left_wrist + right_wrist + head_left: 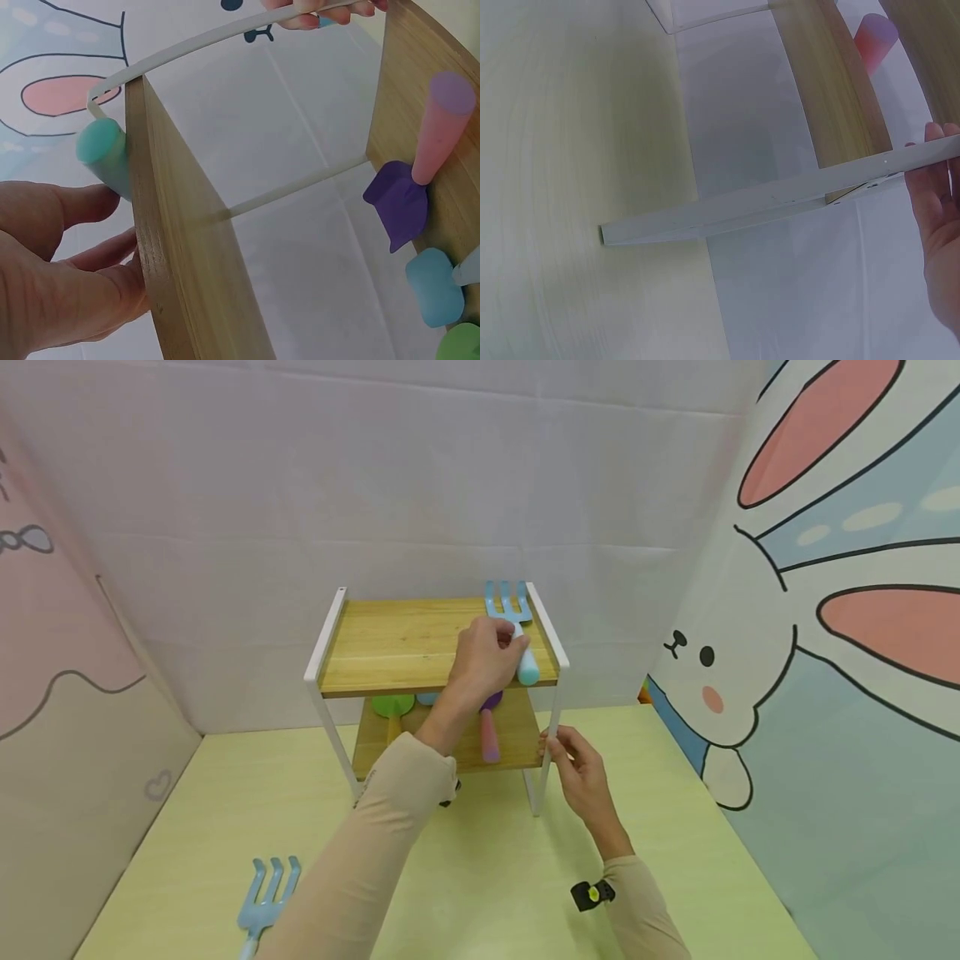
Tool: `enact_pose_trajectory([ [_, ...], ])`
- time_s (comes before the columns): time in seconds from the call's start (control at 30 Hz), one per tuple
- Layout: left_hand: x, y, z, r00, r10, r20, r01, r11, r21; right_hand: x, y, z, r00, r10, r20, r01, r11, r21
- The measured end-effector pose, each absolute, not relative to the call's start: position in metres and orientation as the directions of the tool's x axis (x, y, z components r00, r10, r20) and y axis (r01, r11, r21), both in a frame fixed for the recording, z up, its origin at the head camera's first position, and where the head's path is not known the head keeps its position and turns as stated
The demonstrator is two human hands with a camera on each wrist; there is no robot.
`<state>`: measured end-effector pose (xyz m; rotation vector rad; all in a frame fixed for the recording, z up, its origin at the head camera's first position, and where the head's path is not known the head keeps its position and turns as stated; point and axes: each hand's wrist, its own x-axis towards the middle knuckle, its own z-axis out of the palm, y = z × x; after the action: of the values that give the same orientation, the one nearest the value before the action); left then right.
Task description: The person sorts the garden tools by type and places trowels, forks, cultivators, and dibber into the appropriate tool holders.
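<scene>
My left hand [491, 652] is at the right side of the top shelf [397, 643], beside a small light-blue hand fork [507, 606]. The fork lies there with its tines toward the back; its turquoise handle [103, 148] reaches the front edge. In the left wrist view, the left thumb touches near the handle, with a gap between thumb and fingers. The fingertips are partly hidden behind the board. Lower down, my right hand [581, 772] grips the white front right leg [765, 196] of the two-tier rack between thumb and fingers.
On the lower shelf [517, 727] lie a purple trowel [401, 202] with a pink handle, a blue-headed tool [435, 289] and a green-headed tool [392, 705] with a yellow handle. Another blue hand fork [262, 910] lies on the pale green table [210, 810]. Printed cloth walls surround it.
</scene>
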<state>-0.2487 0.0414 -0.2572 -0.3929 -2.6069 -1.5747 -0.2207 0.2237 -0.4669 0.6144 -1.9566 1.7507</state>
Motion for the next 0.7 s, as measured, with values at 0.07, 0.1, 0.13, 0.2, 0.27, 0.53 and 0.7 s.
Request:
enact_pose_trajectory([
  [0.07, -0.248, 0.041, -0.257, -0.964, 0.184, 0.191, 0.255, 0.445, 0.858, -0.220, 0.224, -0.467, -0.805, -0.036, 0.592, -0.593, 0.103, -0.799],
  [0.1, -0.248, 0.040, -0.258, -0.965, 0.182, 0.190, 0.254, 0.445, 0.859, -0.220, 0.223, -0.467, -0.805, -0.037, 0.592, -0.593, 0.102, -0.799],
  [0.13, -0.248, 0.040, -0.258, -0.965, 0.181, 0.188, 0.251, 0.442, 0.861, -0.219, 0.223, -0.467, -0.808, -0.034, 0.589, -0.589, 0.101, -0.802],
  [0.2, -0.246, 0.039, -0.258, -0.967, 0.174, 0.186, 0.245, 0.438, 0.865, -0.219, 0.223, -0.467, -0.808, -0.033, 0.589, -0.589, 0.096, -0.803],
  [0.27, -0.244, 0.037, -0.259, -0.969, 0.164, 0.185, 0.240, 0.431, 0.870, -0.218, 0.223, -0.467, -0.806, -0.030, 0.591, -0.591, 0.096, -0.801],
  [0.53, -0.234, 0.029, -0.254, -0.963, 0.162, 0.214, 0.263, 0.406, 0.875, -0.219, 0.222, -0.467, -0.795, -0.031, 0.606, -0.607, 0.075, -0.791],
  [0.7, -0.227, 0.023, -0.254, -0.961, 0.168, 0.220, 0.270, 0.388, 0.881, -0.221, 0.220, -0.466, -0.791, -0.035, 0.611, -0.612, 0.067, -0.788],
])
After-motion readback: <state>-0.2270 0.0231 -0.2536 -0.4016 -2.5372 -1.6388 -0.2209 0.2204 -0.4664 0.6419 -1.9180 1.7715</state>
